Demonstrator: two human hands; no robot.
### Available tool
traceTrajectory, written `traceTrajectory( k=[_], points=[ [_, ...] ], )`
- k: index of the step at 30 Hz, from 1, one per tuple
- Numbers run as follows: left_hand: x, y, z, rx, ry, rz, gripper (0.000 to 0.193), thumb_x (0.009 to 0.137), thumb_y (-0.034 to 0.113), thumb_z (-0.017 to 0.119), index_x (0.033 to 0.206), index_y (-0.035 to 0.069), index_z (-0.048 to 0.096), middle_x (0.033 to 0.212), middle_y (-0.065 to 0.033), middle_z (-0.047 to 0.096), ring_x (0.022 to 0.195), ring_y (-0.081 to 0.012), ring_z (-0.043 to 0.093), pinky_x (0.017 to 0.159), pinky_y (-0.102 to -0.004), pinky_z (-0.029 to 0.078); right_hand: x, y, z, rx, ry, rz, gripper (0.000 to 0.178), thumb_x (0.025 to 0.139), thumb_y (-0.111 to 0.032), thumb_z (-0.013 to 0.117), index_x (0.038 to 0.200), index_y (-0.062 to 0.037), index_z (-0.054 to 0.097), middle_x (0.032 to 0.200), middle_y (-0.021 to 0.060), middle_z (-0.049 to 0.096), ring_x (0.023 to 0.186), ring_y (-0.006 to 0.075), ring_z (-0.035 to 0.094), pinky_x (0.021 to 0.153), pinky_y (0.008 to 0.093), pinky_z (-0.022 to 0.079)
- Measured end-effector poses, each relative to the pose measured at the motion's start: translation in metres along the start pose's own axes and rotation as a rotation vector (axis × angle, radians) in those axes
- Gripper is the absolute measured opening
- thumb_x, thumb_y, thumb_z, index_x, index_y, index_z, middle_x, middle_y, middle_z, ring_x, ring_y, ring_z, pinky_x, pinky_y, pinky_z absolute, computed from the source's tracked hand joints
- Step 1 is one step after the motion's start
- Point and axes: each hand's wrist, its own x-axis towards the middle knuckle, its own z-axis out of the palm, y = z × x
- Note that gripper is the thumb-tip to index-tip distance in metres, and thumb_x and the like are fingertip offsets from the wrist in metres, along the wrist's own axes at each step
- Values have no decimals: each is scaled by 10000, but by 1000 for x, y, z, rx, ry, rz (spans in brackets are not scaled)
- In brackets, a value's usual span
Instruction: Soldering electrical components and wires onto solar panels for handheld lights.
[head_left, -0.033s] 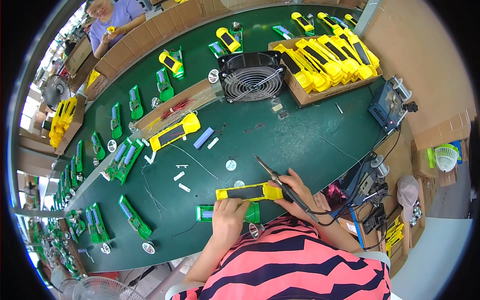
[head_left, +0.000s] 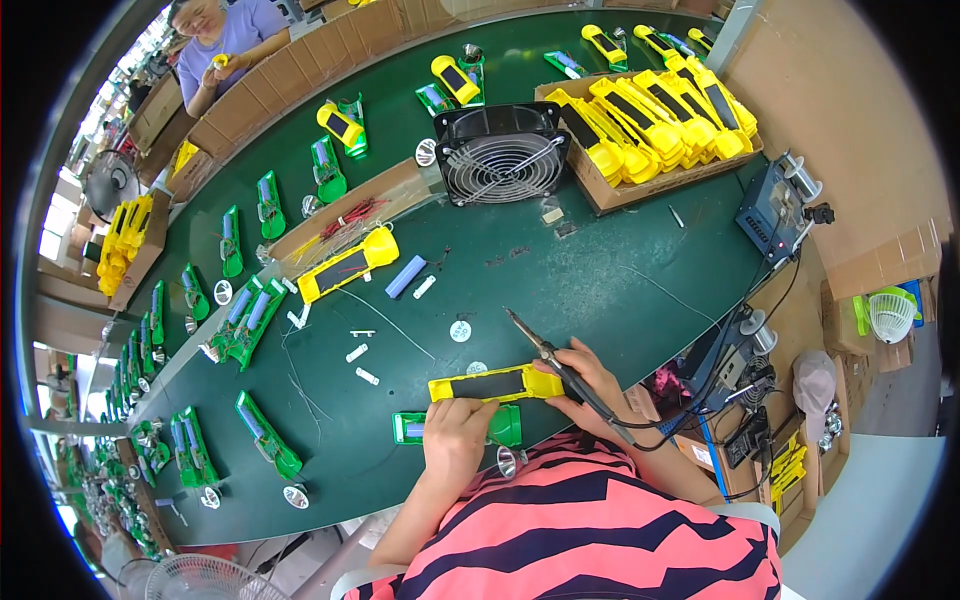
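Observation:
A yellow lamp casing (head_left: pixel 540 383) with a dark panel lies crosswise before me. My left hand (head_left: pixel 456 438) has its fingers curled closed at the casing's near edge; the fingertips are partly hidden. Beneath that hand is a green lamp casing (head_left: pixel 506 426) with a blue cell inside, and a round silver reflector (head_left: pixel 507 461) sits at its near side. In my right hand (head_left: pixel 598 382) is a soldering iron (head_left: pixel 574 380), its tip pointing up and left, above the table and apart from the casing. The lower fingers of this hand are by the yellow casing's right end.
A black fan (head_left: pixel 503 160) stands at the back, beside a carton (head_left: pixel 655 188) of yellow casings. A soldering station (head_left: pixel 768 215) is at right, with the iron's cable hanging nearby. Green casings (head_left: pixel 268 435) line the left. A loose blue cell (head_left: pixel 405 277) lies mid-table. A co-worker (head_left: pixel 225 50) sits beyond.

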Motion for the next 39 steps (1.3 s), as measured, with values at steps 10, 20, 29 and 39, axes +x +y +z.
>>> traceTrajectory(
  k=[10, 20, 29, 39],
  points=[
    [26, -4, 12, 166, -93, -165, 156, 643, 30, 543, 771, 54, 629, 694, -81, 531, 670, -255, 545, 618, -350, 414, 29, 0, -6, -13, -30, -184, 520, 666, -58, 693, 1121, -53, 440, 1011, 93, 594, 934, 282, 575, 968, 433, 361],
    [34, -5, 14, 95, -110, -85, 87, 641, 43, 579, 712, 49, 629, 669, -86, 534, 607, -264, 558, 569, -352, 446, 15, 2, -37, 486, 209, -5, 114, 765, -64, 629, 848, 11, 609, 804, 104, 626, 675, 187, 610, 694, 323, 498],
    [36, -5, 15, 105, -103, -126, 44, 672, 57, 597, 701, 57, 631, 664, -82, 533, 595, -266, 559, 550, -352, 447, 15, 20, -26, 541, 45, 213, 147, 764, 10, 588, 901, 37, 542, 863, 109, 564, 661, 145, 602, 575, 258, 489],
    [35, -3, 15, 131, -119, -135, 43, 673, 47, 593, 694, 53, 630, 662, -83, 530, 589, -263, 558, 540, -347, 445, 12, 23, -17, 564, 115, 208, 152, 759, -53, 625, 888, 17, 586, 780, 64, 568, 656, 118, 599, 561, 235, 467]
  ],
)
